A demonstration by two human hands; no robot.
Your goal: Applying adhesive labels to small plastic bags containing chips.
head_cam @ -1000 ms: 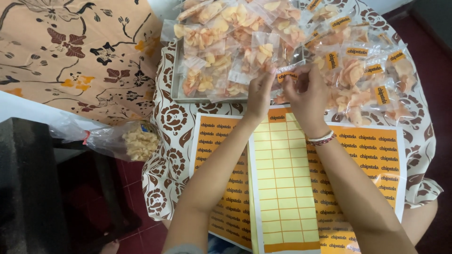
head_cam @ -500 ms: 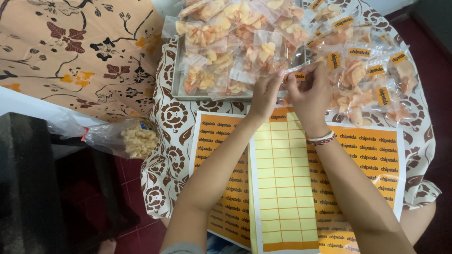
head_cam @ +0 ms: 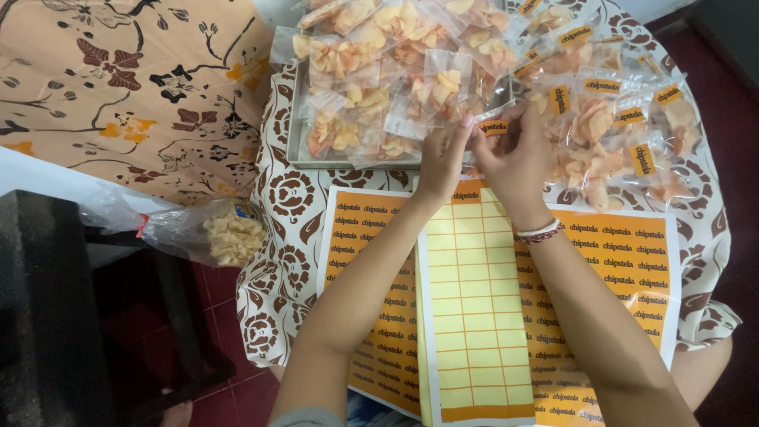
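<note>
Head view: left hand (head_cam: 441, 158) and right hand (head_cam: 518, 158) together pinch an orange sticker label (head_cam: 493, 126) over a clear chip packet (head_cam: 443, 91) on the far metal tray (head_cam: 294, 150); sticker sheets (head_cam: 474, 316) lie near.

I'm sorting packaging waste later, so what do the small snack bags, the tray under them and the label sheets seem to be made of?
Snack bags: clear glossy plastic film; chips show through, glare.
Tray: likely metal; thin grey rim with dull shine.
Label sheets: seemingly paper sticker stock; flat and matte, with a peeled yellow backing sheet between them.
</note>
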